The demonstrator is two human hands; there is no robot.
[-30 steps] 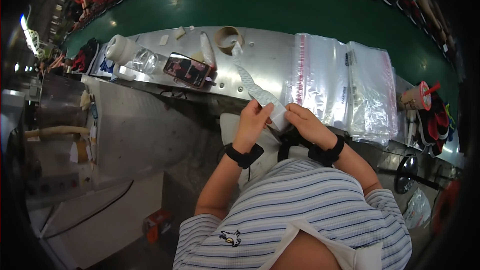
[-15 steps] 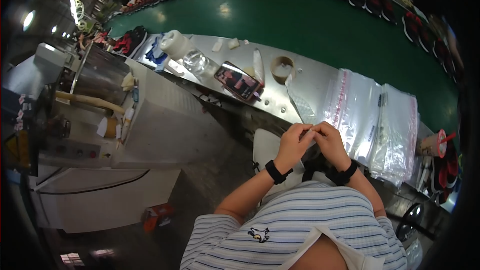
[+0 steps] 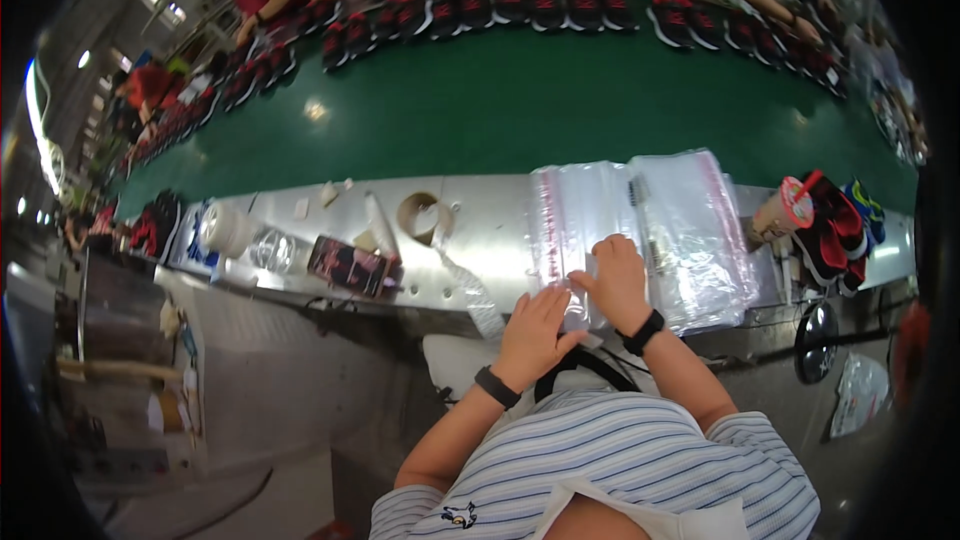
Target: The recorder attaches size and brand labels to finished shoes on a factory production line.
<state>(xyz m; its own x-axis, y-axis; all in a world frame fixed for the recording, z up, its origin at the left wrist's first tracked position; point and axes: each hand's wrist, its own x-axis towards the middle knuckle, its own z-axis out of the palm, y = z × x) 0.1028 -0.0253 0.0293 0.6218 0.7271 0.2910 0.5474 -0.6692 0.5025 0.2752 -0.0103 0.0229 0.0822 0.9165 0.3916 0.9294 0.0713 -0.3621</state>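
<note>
Two side-by-side stacks of clear plastic bags lie on the metal ledge in front of me, a left stack [image 3: 580,205] and a right stack [image 3: 695,230]. My left hand [image 3: 535,335] is open at the near left corner of the left stack, its fingers stretched out over the plastic edge. Flat on that same stack rests my right hand [image 3: 617,285], fingers extended and thumb apart. Neither hand grips anything that I can make out. A strip of tape [image 3: 470,280] trails from a tape roll [image 3: 422,220] toward my left hand.
Left along the ledge lie a phone [image 3: 350,267] and a water bottle [image 3: 250,240]. A drink cup [image 3: 782,212] and red-black shoes [image 3: 835,235] stand at the right. Beyond the green conveyor belt [image 3: 450,100] runs a row of shoes [image 3: 510,5], with people behind it.
The view has turned, so the ledge now lies straighter ahead. My hands, pinched together near the ledge's edge before, have parted and moved onto the left bag stack with fingers extended.
</note>
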